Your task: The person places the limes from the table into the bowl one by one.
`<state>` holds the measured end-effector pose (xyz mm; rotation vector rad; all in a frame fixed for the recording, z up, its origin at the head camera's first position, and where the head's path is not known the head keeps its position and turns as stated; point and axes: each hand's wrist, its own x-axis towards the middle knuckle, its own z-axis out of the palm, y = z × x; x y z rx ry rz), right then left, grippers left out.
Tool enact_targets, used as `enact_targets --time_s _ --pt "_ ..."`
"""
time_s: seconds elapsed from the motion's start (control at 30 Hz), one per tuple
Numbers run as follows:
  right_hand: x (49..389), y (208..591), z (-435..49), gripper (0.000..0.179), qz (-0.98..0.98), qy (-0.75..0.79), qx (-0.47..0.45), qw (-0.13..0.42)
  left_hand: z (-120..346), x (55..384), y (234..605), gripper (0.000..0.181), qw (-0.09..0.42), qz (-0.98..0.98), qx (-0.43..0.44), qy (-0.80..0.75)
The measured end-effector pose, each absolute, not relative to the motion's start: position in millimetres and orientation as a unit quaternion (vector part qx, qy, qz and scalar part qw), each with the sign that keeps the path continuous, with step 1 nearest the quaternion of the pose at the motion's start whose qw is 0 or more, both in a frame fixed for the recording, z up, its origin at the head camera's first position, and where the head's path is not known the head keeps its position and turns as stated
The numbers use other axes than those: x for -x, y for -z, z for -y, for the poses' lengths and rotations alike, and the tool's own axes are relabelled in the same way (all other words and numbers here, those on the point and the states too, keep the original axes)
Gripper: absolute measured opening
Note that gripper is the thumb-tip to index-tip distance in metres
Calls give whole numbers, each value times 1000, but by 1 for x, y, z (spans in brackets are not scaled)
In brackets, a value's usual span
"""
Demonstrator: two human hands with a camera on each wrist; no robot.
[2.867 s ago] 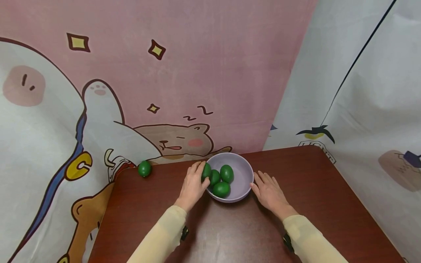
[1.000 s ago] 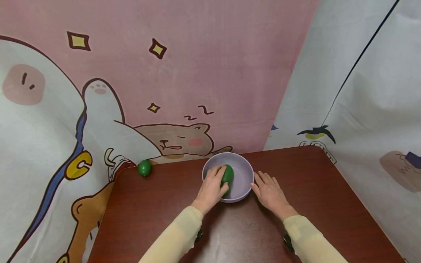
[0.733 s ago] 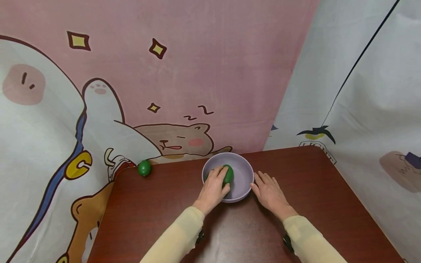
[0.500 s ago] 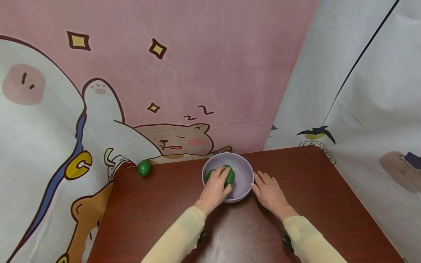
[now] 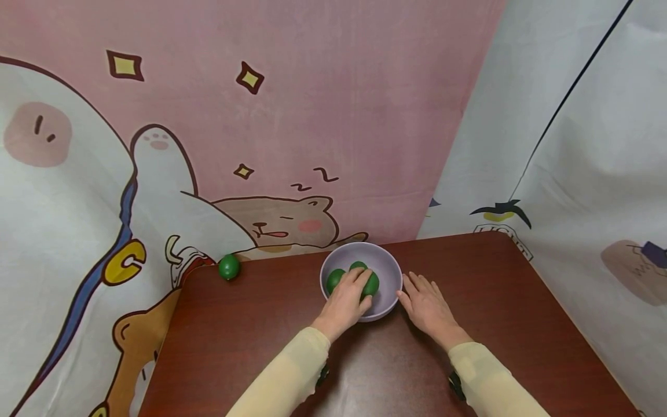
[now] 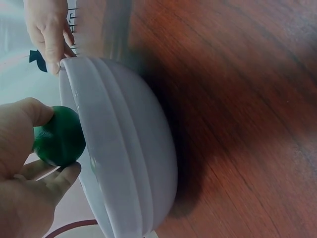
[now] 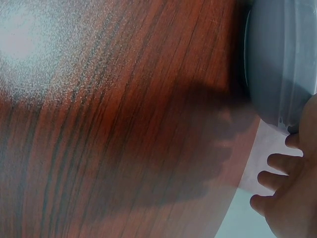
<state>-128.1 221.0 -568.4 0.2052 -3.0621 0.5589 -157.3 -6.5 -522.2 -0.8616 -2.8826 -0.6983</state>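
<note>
A purple bowl (image 5: 388, 272) stands near the table's back edge. My left hand (image 5: 345, 302) reaches over its near rim and grips a green lime (image 5: 371, 285); in the left wrist view thumb and fingers curl round the lime (image 6: 62, 136) at rim height. Inside the bowl, one more lime (image 5: 335, 280) shows left of the hand and another lime (image 5: 358, 266) behind the fingers. The hand hides the rest of the bowl's inside. My right hand (image 5: 428, 307) lies with fingers extended against the bowl's right side, thumb at the rim.
A single lime (image 5: 229, 267) sits at the far left back corner of the brown table (image 5: 250, 324). Behind the table hangs a printed cloth (image 5: 354, 127) with cartoon animals, and a pale cloth (image 5: 589, 174) hangs on the right.
My left hand has gone from the bowl's left rim into the bowl and shifted rightward, now with a lime in its grip. The right hand and bowl have stayed put.
</note>
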Motion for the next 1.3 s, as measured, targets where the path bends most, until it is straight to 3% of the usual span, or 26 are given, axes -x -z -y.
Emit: enact_targets --time_s 1.3 --pt "128 571 -221 58 981 -180 -68 9 -3 162 536 56 -56 921 344 172"
